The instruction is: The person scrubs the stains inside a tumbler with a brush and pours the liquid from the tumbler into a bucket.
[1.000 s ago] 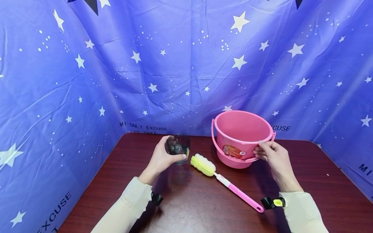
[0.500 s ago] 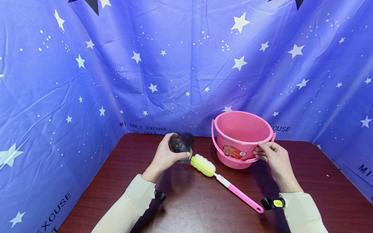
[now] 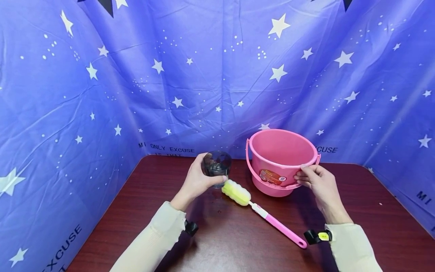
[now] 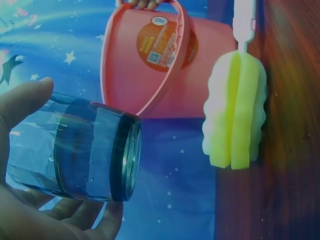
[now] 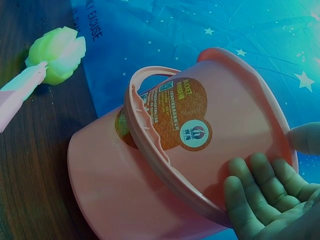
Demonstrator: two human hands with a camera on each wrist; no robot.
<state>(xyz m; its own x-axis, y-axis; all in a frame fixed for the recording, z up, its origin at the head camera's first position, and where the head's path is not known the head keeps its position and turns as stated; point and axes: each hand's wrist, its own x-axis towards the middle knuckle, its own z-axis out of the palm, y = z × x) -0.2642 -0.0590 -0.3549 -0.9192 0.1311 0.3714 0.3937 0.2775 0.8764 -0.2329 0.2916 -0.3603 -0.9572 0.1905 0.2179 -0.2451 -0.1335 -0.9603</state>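
My left hand (image 3: 194, 184) grips a clear drinking glass (image 3: 217, 162) with the thumb on the near side and fingers round the far side. In the left wrist view the glass (image 4: 90, 150) is held off the table, its base apart from the wood. My right hand (image 3: 323, 189) pinches the rim of a pink bucket (image 3: 283, 170), thumb at the edge and fingers against the outer wall. The bucket stands upright, its handle hanging down in front of the label. Between the hands lies a bottle brush (image 3: 236, 192) with a yellow and white sponge head and pink handle.
The dark red wooden table (image 3: 231, 245) carries a few small wet drops below the glass. A blue curtain (image 3: 190, 87) with white stars closes off the back and both sides.
My left hand has carried the glass to the right and slightly up, close behind the brush's sponge head. My right hand and the bucket have stayed in place.
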